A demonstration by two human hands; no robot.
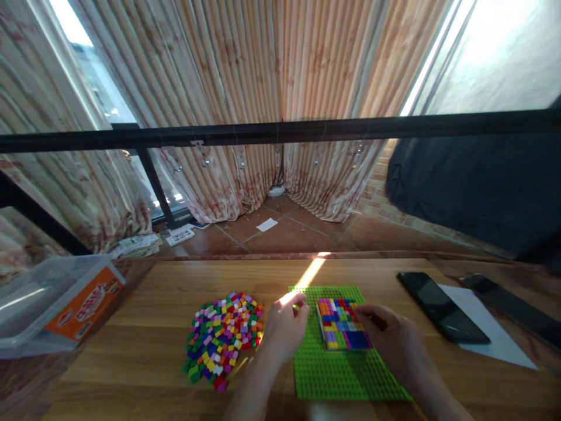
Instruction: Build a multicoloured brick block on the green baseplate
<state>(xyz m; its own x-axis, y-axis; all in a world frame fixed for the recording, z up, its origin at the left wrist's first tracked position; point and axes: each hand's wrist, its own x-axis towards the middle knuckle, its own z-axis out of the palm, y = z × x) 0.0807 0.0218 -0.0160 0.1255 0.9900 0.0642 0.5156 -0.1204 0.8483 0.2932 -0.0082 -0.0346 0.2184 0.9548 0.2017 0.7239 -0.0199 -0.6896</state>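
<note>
A green studded baseplate (324, 380) lies on the wooden table. On it sits a flat, square build of multicoloured toy bricks (344, 324), with a dark blue patch at its near right corner. My right hand (390, 336) is at the build's right side, thumb and fingertips pinched at its far right part; whatever is between them is hidden. My left hand (284, 327) hovers over the baseplate's left edge, apart from the build, its fingers curled together; I cannot make out what they hold. To its left spreads a loose pile of small coloured bricks (225, 330).
A black phone (442, 307) lies right of the baseplate, partly over a white paper sheet (499, 333). Another dark flat device (512, 304) is farther right. A clear plastic bin (94, 269) with an orange label stands at the left. A dark rail (254, 133) crosses before the curtains.
</note>
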